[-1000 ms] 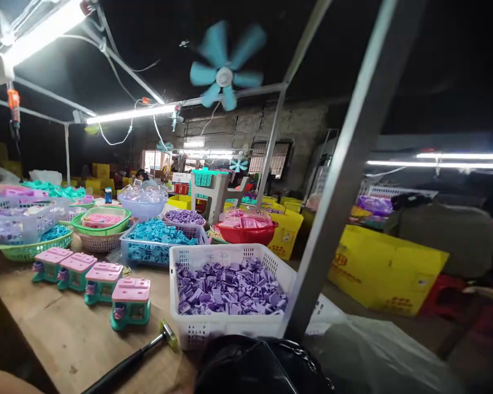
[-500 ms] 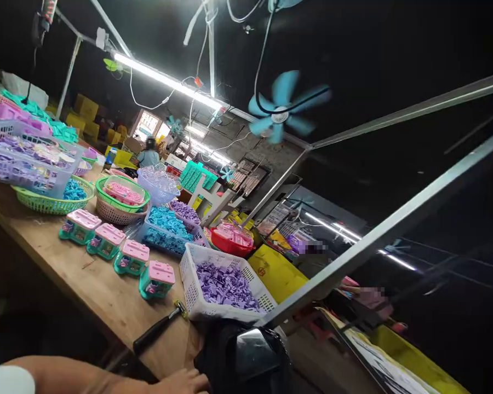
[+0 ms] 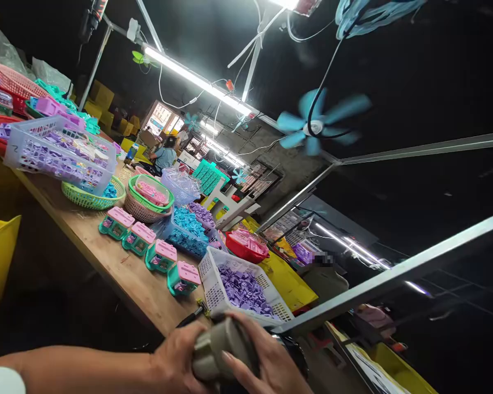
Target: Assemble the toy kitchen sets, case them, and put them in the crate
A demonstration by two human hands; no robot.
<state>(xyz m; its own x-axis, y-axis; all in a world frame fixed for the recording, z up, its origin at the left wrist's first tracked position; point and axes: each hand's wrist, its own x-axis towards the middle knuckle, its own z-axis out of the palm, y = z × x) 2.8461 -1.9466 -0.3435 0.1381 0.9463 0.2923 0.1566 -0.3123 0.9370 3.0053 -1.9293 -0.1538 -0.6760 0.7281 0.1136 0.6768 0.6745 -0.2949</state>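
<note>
Both hands are closed round a grey-green flask (image 3: 213, 350), a thick cylinder with a wide cap, at the bottom middle of the view. My left hand (image 3: 175, 353) wraps its body from the left. My right hand (image 3: 267, 353) grips the cap end, with fingers over the top and thumb in front. Just behind them a hammer (image 3: 193, 316) lies on the wooden table (image 3: 119, 257), its handle partly hidden by my left hand. A dark, shiny object (image 3: 293, 350) sits behind my right hand, mostly covered.
Several pink-and-teal toy buses (image 3: 183, 278) stand in a row along the table. Beside them is a white basket (image 3: 213, 284) of purple parts, with more baskets of coloured parts (image 3: 189, 224) behind. A metal frame bar (image 3: 394, 271) slants across the right. Two fans hang overhead.
My left hand was low by the black object, without the flask in sight. Now it holds the flask, and my right hand has come into view on it. The camera has turned left.
</note>
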